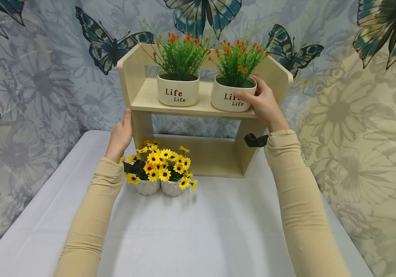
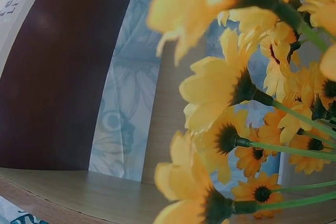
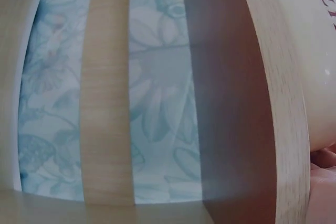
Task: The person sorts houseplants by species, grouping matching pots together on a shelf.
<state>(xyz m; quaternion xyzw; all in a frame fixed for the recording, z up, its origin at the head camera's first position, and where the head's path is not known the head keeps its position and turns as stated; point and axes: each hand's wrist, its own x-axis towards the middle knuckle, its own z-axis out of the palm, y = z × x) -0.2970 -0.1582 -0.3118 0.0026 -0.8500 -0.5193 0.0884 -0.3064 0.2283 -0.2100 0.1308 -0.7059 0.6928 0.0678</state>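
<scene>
Head camera: set above and in front, faces forward and down; takes in the whole wooden shelf unit [image 1: 205, 94] at middle range. Left wrist: rolled sideways, yellow flowers [image 2: 215, 93] very near the lens, shelf beyond. Right wrist: rolled oppositely, close in, faces through the lower compartment toward patterned backdrop [image 3: 163, 87]. Both wrist views share the upper board's dark underside [image 2: 58, 77].

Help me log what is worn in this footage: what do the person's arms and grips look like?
The left sleeve and right sleeve are long, plain beige and close-fitting, wrinkled in places and reaching the wrists. A small black device sits at the left cuff, a similar one at the right. The left grip and right grip are ungloved. No cables show.
</scene>
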